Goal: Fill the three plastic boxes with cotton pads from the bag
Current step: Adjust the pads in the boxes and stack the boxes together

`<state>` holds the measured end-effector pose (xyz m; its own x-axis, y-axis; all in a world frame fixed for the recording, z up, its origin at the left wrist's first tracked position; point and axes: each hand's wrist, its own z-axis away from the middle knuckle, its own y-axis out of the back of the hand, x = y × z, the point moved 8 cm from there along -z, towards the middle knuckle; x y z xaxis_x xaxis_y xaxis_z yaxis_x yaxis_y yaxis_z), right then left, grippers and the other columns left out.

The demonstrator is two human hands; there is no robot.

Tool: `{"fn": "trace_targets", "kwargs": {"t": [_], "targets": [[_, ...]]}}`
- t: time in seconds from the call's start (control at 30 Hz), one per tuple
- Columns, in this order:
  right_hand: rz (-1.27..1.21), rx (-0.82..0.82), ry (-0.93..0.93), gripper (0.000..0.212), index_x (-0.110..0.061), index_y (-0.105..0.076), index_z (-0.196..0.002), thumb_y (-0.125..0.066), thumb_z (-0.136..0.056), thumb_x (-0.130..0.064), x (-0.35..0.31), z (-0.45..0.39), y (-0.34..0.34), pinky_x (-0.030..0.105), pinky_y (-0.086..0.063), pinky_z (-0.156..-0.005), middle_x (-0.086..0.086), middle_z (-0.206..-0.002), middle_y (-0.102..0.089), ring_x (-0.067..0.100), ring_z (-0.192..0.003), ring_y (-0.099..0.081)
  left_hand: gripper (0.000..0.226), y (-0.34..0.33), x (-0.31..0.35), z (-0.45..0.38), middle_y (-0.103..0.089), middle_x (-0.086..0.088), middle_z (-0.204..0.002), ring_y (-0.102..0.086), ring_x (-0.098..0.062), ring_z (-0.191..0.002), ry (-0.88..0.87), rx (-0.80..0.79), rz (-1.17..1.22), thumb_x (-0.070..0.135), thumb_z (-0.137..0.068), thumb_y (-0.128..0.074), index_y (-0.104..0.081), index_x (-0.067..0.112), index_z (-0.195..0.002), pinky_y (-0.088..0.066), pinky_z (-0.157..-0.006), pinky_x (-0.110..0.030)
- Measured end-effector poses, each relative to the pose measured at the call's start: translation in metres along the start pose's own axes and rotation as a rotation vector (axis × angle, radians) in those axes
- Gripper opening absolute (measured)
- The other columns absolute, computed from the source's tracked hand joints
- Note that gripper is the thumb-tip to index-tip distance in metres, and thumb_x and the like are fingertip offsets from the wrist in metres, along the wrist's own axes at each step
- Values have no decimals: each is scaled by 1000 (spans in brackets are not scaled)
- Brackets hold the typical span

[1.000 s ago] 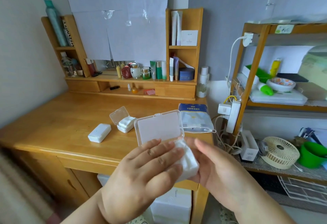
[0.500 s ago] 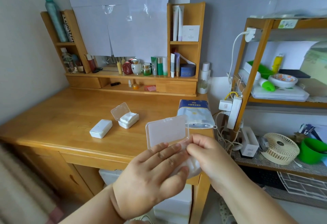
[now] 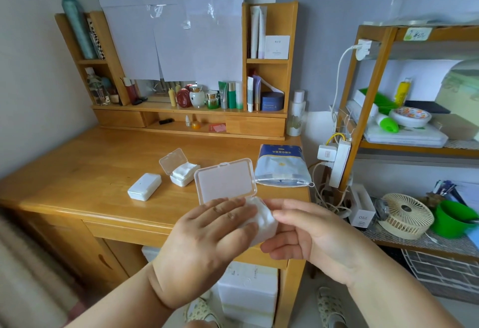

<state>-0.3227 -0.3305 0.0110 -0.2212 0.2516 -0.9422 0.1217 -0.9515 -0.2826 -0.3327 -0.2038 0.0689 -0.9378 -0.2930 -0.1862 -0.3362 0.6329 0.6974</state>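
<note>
I hold a clear plastic box (image 3: 267, 226) over the desk's front edge, its lid (image 3: 225, 180) standing open. My left hand (image 3: 207, 234) lies flat with straight fingers pressing on the white cotton pads in it. My right hand (image 3: 305, 232) grips the box from the right, thumb at its top corner and fingers beneath. On the desk, a second box (image 3: 182, 169) sits open with pads heaped inside, and a third box (image 3: 144, 186) lies closed to its left. The blue and white bag (image 3: 282, 165) of pads lies near the desk's right edge.
The wooden desk (image 3: 90, 172) carries a shelf unit (image 3: 191, 110) with cosmetics bottles at the back. To the right stands a wooden rack (image 3: 363, 110) with a power strip (image 3: 339, 162), cables, a small fan (image 3: 405, 215) and a green cup (image 3: 451, 217).
My right hand has moved from the top of the pads to the box's right side and underside. My left hand stays pressed on the pads. The open lid has stayed upright.
</note>
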Motion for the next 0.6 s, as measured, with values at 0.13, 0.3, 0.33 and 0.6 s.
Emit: {"fn": "trace_targets", "kwargs": {"t": [0.13,0.3,0.33,0.6], "targets": [[120,74,-19,23,-10,-62,-108,-51,-89,-3,-2,-3,2,27,-55,-56,14,-76,-70,23,-66,-68,12,-3,3,-1,-69,-9,-113,-64,-26,-109,-51,-41,-82,11,-93,-47,-54,14,-103,-52,-89,-38],[238,79,-119,30,-8,-61,-102,-42,-85,7,5,-12,2,25,-54,-53,12,-68,-69,21,-58,-67,19,-6,8,0,-69,-10,-112,-64,-26,-108,-113,-62,-133,13,-100,-34,-52,14,-101,-53,-88,-38],[288,64,-144,30,-9,-60,-102,-42,-84,7,7,-14,1,25,-54,-53,10,-68,-69,19,-59,-67,18,-8,10,1,-70,-10,-111,-65,-26,-107,-126,-69,-137,13,-100,-34,-52,14,-100,-54,-87,-38],[393,-26,-246,33,-6,-59,-109,-53,-79,3,19,-17,5,23,-53,-53,13,-76,-69,16,-61,-68,14,-19,14,3,-71,-6,-108,-65,-23,-107,-153,-104,-126,14,-98,-40,-54,16,-96,-53,-89,-35]]}}
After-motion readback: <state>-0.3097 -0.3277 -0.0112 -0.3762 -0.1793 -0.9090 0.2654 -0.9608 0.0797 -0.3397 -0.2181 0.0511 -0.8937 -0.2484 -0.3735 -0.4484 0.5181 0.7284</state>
